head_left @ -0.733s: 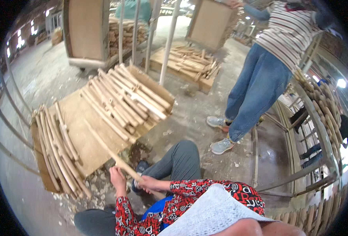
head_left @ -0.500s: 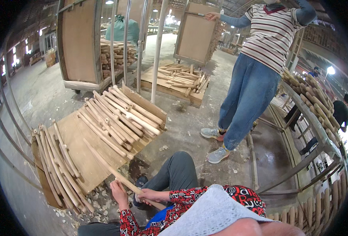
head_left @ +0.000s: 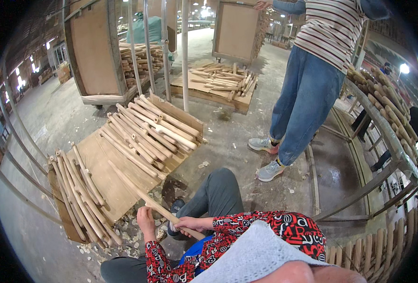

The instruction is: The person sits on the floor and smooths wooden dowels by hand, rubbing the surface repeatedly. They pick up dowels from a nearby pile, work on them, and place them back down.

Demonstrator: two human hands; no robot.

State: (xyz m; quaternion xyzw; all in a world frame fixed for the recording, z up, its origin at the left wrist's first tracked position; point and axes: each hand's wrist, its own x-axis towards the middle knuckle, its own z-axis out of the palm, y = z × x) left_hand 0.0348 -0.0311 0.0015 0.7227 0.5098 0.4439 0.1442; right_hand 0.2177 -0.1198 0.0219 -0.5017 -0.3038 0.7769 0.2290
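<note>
Item: long pale wooden stick (head_left: pixel 145 195), rough-carved, slightly curved. Lies aslant, upper end over the flat plywood board (head_left: pixel 107 177) on the floor, lower end near the person's lap.

Left hand (head_left: pixel 145 219): fingers wrapped round the stick at mid-length, clenched. Right hand (head_left: pixel 190 223): fingers closed on the stick's lower end, just beside the left. Both sleeves red w/ black-white pattern; grey knit cloth (head_left: pixel 251 257) at lower edge.

On board, L side: row of thin curved pale sticks (head_left: pixel 79 193), laid side by side. Upper R of board: heap of thicker pale turned sticks (head_left: pixel 150 129), stacked crosswise.

Floor by board: pale wood chips (head_left: pixel 124 231), scattered near the hands.

Beyond: low wooden pallet (head_left: pixel 213 87) w/ more sticks; wheeled cart w/ plywood panel (head_left: pixel 93 52).

R: another person standing, blue jeans (head_left: pixel 303 99), striped top, grey trainers. Far R: metal rack (head_left: pixel 383 122) loaded w/ sticks.
</note>
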